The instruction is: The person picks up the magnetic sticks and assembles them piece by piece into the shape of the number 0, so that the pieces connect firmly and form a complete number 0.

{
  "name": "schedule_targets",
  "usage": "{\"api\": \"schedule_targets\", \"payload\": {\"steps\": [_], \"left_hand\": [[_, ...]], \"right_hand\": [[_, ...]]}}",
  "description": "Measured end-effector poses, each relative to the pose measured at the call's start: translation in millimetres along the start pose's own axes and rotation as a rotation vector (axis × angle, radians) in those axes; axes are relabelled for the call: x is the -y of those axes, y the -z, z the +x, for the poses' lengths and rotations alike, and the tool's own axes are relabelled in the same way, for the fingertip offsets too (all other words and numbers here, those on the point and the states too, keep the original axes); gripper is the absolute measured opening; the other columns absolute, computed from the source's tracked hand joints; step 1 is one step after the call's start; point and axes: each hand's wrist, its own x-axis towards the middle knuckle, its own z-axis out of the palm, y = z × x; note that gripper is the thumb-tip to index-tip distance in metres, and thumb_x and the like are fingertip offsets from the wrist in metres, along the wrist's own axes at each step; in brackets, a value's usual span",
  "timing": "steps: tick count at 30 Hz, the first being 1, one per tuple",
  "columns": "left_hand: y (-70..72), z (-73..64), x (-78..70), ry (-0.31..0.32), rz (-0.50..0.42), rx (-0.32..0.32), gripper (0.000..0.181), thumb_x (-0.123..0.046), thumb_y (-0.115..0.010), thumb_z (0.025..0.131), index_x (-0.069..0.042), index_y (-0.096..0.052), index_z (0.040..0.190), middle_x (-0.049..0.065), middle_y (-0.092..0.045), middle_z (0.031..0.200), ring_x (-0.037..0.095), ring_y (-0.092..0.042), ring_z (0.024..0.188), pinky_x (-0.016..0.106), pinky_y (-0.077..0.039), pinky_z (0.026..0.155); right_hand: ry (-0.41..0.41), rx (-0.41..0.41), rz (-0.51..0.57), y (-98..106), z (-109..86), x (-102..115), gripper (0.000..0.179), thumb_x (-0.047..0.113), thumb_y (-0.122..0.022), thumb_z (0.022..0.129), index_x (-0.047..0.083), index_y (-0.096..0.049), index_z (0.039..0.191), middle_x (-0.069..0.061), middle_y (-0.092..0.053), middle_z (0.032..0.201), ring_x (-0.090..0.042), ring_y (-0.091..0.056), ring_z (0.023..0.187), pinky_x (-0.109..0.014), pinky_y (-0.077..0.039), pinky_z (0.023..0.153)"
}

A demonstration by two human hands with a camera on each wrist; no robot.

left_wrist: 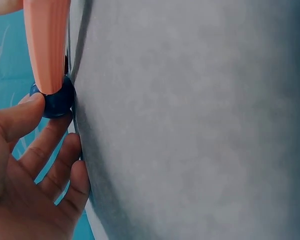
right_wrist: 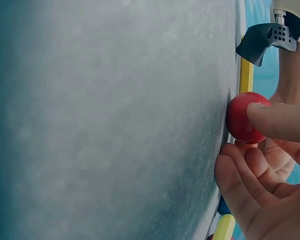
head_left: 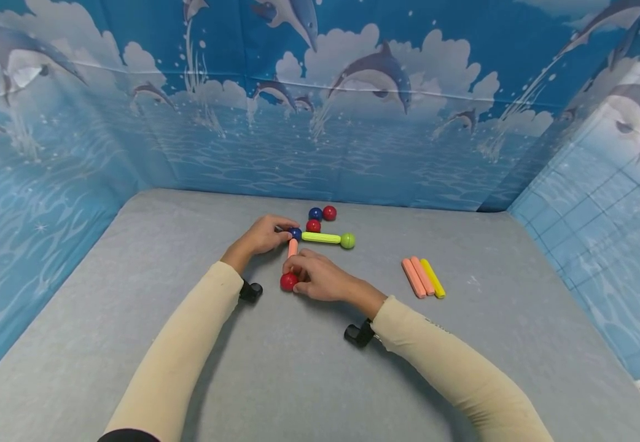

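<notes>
Left hand (head_left: 263, 236): thumb and finger pinch a blue ball (head_left: 295, 234) on the table (head_left: 276, 374). Right hand (head_left: 322, 277): thumb and fingers grip a red ball (head_left: 288, 282) at the near end of a salmon stick (head_left: 293, 247), whose far end meets the blue ball. A lime stick (head_left: 322, 237) runs rightward from the blue ball to a green ball (head_left: 347, 240). Three loose balls (head_left: 329, 213) cluster just beyond; three loose sticks (head_left: 413, 278) lie side by side at right.
</notes>
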Motion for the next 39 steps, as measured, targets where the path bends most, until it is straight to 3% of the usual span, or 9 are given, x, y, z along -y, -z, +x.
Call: {"api": "schedule_targets", "payload": {"steps": [7,11,15,19,25,31,39], "left_hand": [[3.5,-2.3,-1.2,-0.015,0.001,-0.004,0.043,-0.013,-0.054,0.101,-0.019,-0.055,0.143,0.012,-0.058,0.143,0.032,-0.051,0.134,0.049,-0.044,0.111],[9.9,-9.9,-0.8,-0.027,0.017,-0.034,0.047,-0.013,-0.050,0.102,-0.018,-0.047,0.149,0.015,-0.058,0.142,0.035,-0.054,0.130,0.049,-0.048,0.104],[25.5,-26.2,0.5,0.012,0.061,-0.076,0.046,-0.016,-0.049,0.103,-0.017,-0.046,0.149,0.014,-0.057,0.142,0.034,-0.055,0.124,0.048,-0.050,0.096],[45.5,-47.5,7.9,0.049,0.091,-0.060,0.042,-0.017,-0.047,0.104,-0.012,-0.051,0.145,0.015,-0.055,0.143,0.034,-0.053,0.125,0.048,-0.049,0.098],[66.3,-80.2,30.0,0.047,0.086,-0.003,0.040,-0.012,-0.045,0.103,-0.003,-0.054,0.140,0.022,-0.052,0.143,0.040,-0.052,0.126,0.051,-0.048,0.099],[67.5,-105.7,44.0,0.065,0.108,0.027,0.042,-0.010,-0.044,0.101,0.000,-0.050,0.142,0.026,-0.052,0.142,0.043,-0.053,0.126,0.051,-0.049,0.097],[60.1,-117.8,51.6,0.082,0.141,-0.026,0.039,-0.013,-0.049,0.101,0.002,-0.054,0.137,0.028,-0.059,0.131,0.043,-0.058,0.119,0.049,-0.052,0.092]], "right_hand": [[-0.020,0.040,0.047,8,0.0,-4,0.035,0.013,-0.065,0.094,0.015,-0.061,0.129,-0.006,-0.061,0.115,-0.015,-0.060,0.098,-0.032,-0.052,0.088],[-0.047,0.006,0.051,18,0.4,-10,0.036,0.012,-0.064,0.095,0.013,-0.061,0.130,-0.008,-0.063,0.121,-0.017,-0.062,0.104,-0.036,-0.053,0.092],[-0.058,-0.086,-0.022,29,6.8,-19,0.034,0.009,-0.066,0.093,0.011,-0.064,0.127,-0.010,-0.064,0.123,-0.023,-0.062,0.109,-0.041,-0.053,0.095],[-0.056,-0.163,-0.119,41,15.4,-29,0.034,0.006,-0.066,0.092,0.012,-0.066,0.126,-0.010,-0.062,0.127,-0.027,-0.058,0.119,-0.046,-0.050,0.101],[-0.013,-0.166,-0.255,49,32.0,-42,0.036,0.007,-0.066,0.092,0.017,-0.067,0.127,-0.008,-0.061,0.131,-0.028,-0.053,0.123,-0.047,-0.046,0.105],[0.017,-0.153,-0.363,46,47.3,-48,0.038,0.012,-0.069,0.091,0.021,-0.067,0.128,-0.005,-0.064,0.133,-0.029,-0.053,0.125,-0.048,-0.046,0.104],[-0.027,-0.124,-0.417,38,60.8,-48,0.044,0.017,-0.071,0.091,0.028,-0.064,0.133,0.000,-0.062,0.138,-0.028,-0.046,0.131,-0.053,-0.037,0.102]]}}
